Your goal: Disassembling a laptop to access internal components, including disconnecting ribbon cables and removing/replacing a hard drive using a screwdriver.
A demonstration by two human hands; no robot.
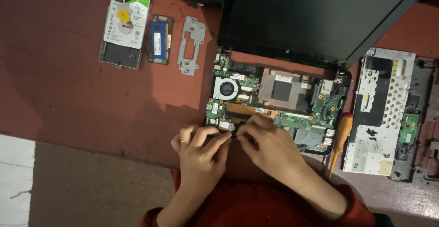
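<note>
Near the far left edge of the red table point(68, 94), left to right: one hard drive point(124, 26), one blue memory module point(160, 38), one metal bracket point(190, 45). Left hand point(199, 151), ring on one finger, fingers pinched together at the near edge of the opened laptop base point(274, 103); right hand point(270, 147) likewise pinched, fingertips meeting the left's over the green board. What sits between the fingertips: cannot tell. One fan point(226, 89). One orange-handled screwdriver point(340, 140) just beside the base. One removed cover panel point(382, 110) toward the right edge.
</note>
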